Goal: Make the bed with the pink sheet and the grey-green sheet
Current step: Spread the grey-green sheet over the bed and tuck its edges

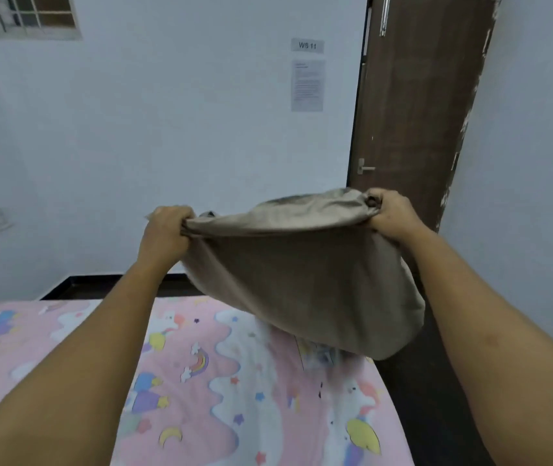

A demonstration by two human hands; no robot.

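Observation:
The grey-green sheet (pixel 302 280) hangs bunched in the air above the far right part of the bed. My left hand (pixel 165 232) grips its left top edge and my right hand (pixel 391 213) grips its right top edge, both arms stretched forward. Its lower part billows down and looks blurred, near the mattress. The pink sheet (pixel 228 391), printed with rainbows, stars and moons, lies spread flat over the bed under my arms.
A brown wooden door (pixel 413 105) with a metal handle stands at the back right. The pale wall (pixel 167 129) carries a paper notice (pixel 307 85) and a small window (pixel 29 15). Dark floor (pixel 436 398) runs along the bed's right side.

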